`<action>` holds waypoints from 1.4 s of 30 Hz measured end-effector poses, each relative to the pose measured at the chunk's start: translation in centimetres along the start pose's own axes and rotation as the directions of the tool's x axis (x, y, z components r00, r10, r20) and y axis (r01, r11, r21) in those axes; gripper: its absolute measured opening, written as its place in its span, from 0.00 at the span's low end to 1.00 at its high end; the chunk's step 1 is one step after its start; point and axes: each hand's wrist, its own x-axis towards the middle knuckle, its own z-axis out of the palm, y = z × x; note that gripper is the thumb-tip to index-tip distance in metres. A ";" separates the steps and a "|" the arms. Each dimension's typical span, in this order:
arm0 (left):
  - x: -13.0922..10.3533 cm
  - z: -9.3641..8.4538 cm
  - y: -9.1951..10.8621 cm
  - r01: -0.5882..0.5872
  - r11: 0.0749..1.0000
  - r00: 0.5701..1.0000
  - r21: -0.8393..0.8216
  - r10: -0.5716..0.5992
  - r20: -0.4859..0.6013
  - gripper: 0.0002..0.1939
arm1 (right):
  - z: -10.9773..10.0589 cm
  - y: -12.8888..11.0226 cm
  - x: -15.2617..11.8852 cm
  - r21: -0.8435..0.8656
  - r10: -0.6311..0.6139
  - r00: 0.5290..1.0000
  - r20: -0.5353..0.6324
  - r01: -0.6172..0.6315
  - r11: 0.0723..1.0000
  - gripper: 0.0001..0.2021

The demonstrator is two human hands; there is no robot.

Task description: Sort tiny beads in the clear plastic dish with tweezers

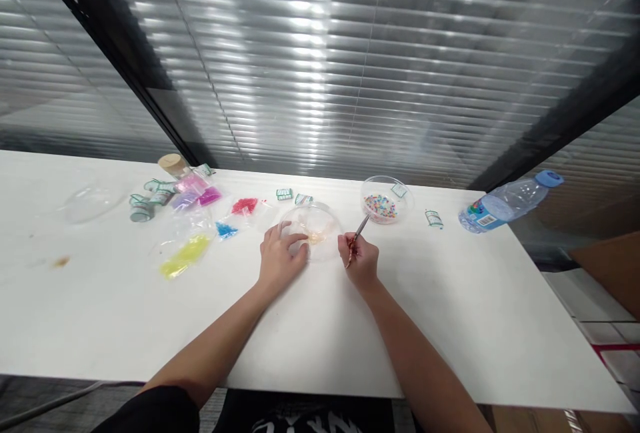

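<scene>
My left hand (281,256) is at the near left side of a clear round bowl (327,216), its fingers hooked over the rim. Index finger and thumb reach toward a small patch of yellowish bits (315,238) inside it. My right hand (363,261) is closed around a small pair of scissors (359,229) with coppery handles, their metal tips pointing up and away. That hand is just right of the bowl. Behind it stands another clear bowl (407,201) holding many multicoloured beads (381,206).
Bags of yellow (185,256), blue (227,230), red (245,206) and pink (209,195) beads lie left. Grey-green rolls (141,209), a wooden cylinder (173,164) and a clear lid-like dish (93,203) sit beyond. A water bottle (510,203) leans at the right edge.
</scene>
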 end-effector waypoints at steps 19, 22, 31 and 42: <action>0.2 -0.2 0.3 0.102 0.995 0.990 0.019 -0.103 0.101 0.16 | 0.3 -0.4 -0.5 -0.026 -0.105 0.994 0.008 0.106 0.994 0.12; 0.3 -0.5 0.3 0.093 0.995 0.989 0.025 -0.096 0.117 0.17 | 0.3 -0.3 -0.6 -0.005 -0.088 0.996 0.013 0.088 0.996 0.12; 0.4 -0.8 0.4 0.073 0.996 0.985 0.055 -0.080 0.150 0.16 | 0.2 -0.4 -0.5 0.001 -0.077 0.997 0.025 0.077 0.997 0.11; 0.3 -0.5 0.1 0.037 0.999 0.991 0.018 -0.039 0.130 0.13 | 0.0 -0.2 -0.3 0.012 -0.039 0.999 0.028 0.039 0.999 0.13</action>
